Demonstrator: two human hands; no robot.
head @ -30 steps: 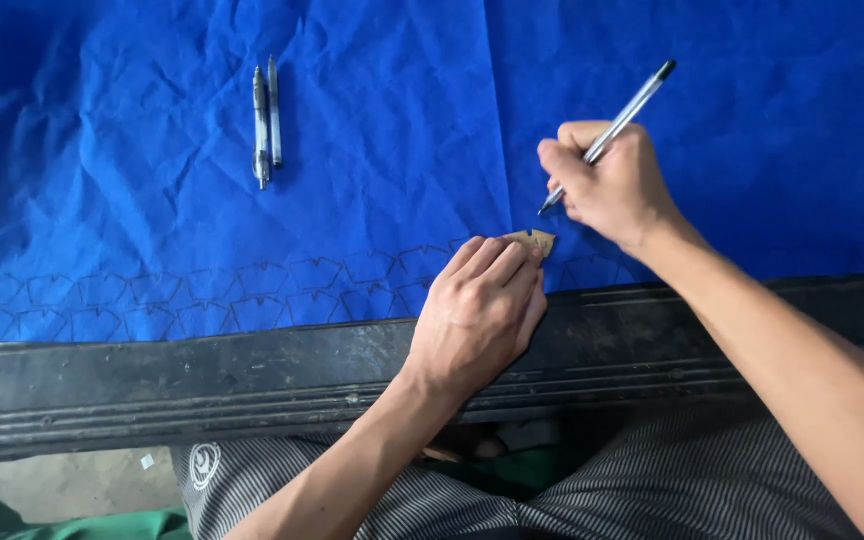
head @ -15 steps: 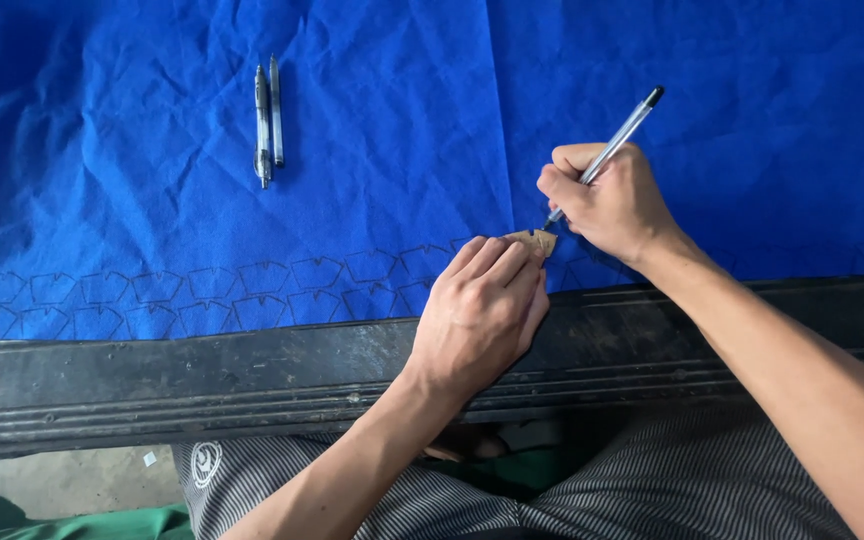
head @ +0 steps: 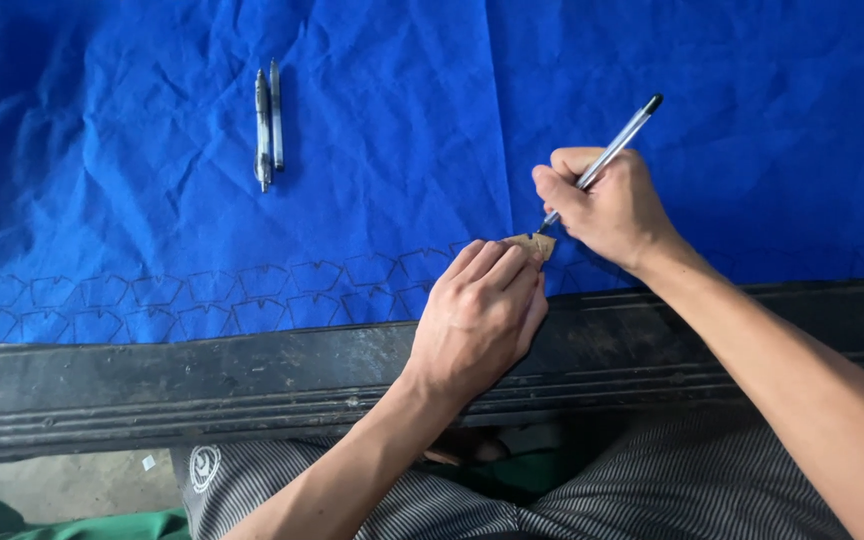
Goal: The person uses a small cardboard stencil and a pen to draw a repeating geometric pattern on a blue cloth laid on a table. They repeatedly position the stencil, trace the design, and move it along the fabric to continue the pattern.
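The right hand's fingers (head: 564, 190) are closed around a pen (head: 602, 160). Its tip points down and to the left, touching the edge of a small brown card shape (head: 535, 243). The pen's long body leans up and to the right. The left hand (head: 477, 315) has its fingers curled, pressing the card flat on the blue cloth (head: 382, 150). The card lies just left of the right hand, between both hands. Two spare pens (head: 268, 125) lie well apart, up on the left.

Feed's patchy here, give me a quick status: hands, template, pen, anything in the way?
Left hand pressing small tan template onto blue cloth. Right hand gripping pen, tip at template's edge. Two spare pens lie upper left, apart from the work.
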